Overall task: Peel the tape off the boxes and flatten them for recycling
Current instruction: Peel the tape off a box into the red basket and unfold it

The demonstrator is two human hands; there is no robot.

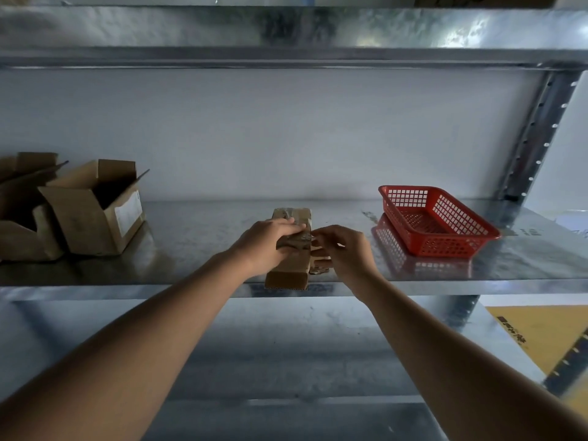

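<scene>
A long narrow cardboard box [291, 268] lies on the metal shelf [203, 237], its near end at the shelf's front edge. Clear tape [297, 238] is wrapped across its top. My left hand [269, 238] lies over the box from the left, fingers resting on the taped top. My right hand [345, 249] is at the box's right side, its fingertips curled in at the tape's edge; whether they pinch the tape is not clear. Two opened cardboard boxes stand at the left, one [95, 208] with a white label, the other [22, 211] partly cut off by the frame.
A red plastic basket [445, 246] sits on the shelf to the right. An upper shelf [286, 36] hangs overhead and a lower shelf [286, 345] lies below. A steel upright [534, 138] stands at the far right. Yellow material [541, 332] lies at lower right.
</scene>
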